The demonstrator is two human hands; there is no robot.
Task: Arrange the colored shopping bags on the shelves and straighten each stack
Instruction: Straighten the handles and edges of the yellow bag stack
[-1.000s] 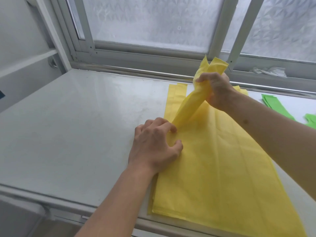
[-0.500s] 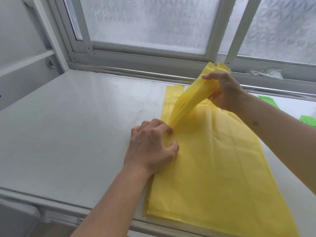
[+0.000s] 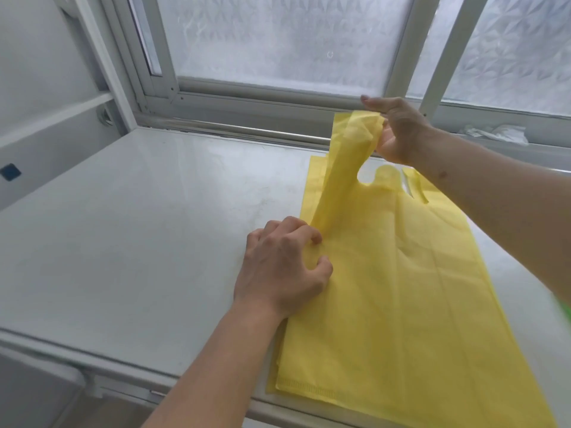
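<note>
- Worktop (image 3: 148, 217), white: the yellow bag stack (image 3: 401, 304) is being carried on its right part, near the front edge.
- Left hand (image 3: 282, 268): the stack's left edge is being pinned under curled fingers; if pressure is eased, layers are likely being dragged askew.
- Bag handle (image 3: 346, 156): being held lifted.
- Right hand (image 3: 398, 131): the handle is being gripped; an over-hard pull is risking a stretched or torn handle.

You get bright, soft daylight through the frosted window (image 3: 278, 41), leaving a pale sheen on the tabletop (image 3: 139, 227) and faint shadows. The wide lens bends the frame edges, and the lower right corner smears.
</note>
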